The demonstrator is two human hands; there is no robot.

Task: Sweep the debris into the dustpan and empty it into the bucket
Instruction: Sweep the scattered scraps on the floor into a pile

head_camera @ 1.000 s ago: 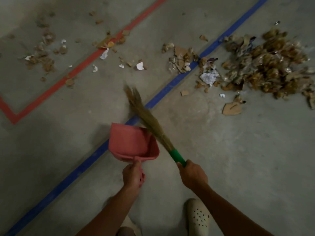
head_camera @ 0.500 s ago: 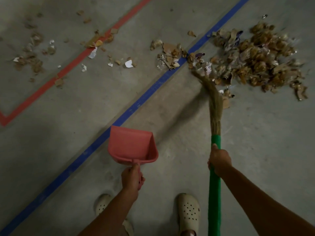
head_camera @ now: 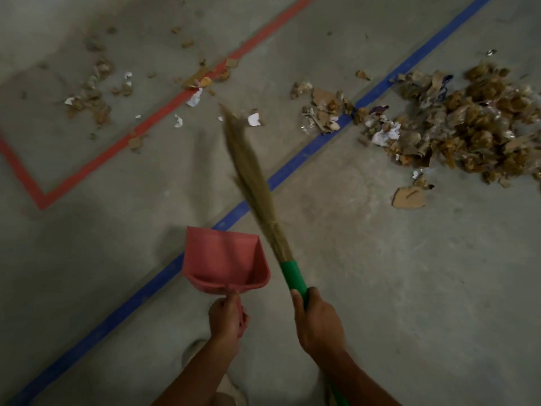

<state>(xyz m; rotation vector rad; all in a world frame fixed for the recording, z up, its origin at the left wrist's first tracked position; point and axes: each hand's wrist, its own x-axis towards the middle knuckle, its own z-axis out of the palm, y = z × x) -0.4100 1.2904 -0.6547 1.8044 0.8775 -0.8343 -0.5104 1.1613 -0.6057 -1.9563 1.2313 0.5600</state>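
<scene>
Broom [head_camera: 249,177] swung left off debris [head_camera: 474,124], bristles ahead of right grip [head_camera: 319,326].

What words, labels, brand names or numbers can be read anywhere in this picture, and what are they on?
No text can be read in this view.
The pink dustpan and the broom show no visible label or brand.
Scraps in the debris pile may carry print, but they are too small and blurred to tell.
The red line and the blue line on the floor are plain stripes, without lettering.
</scene>
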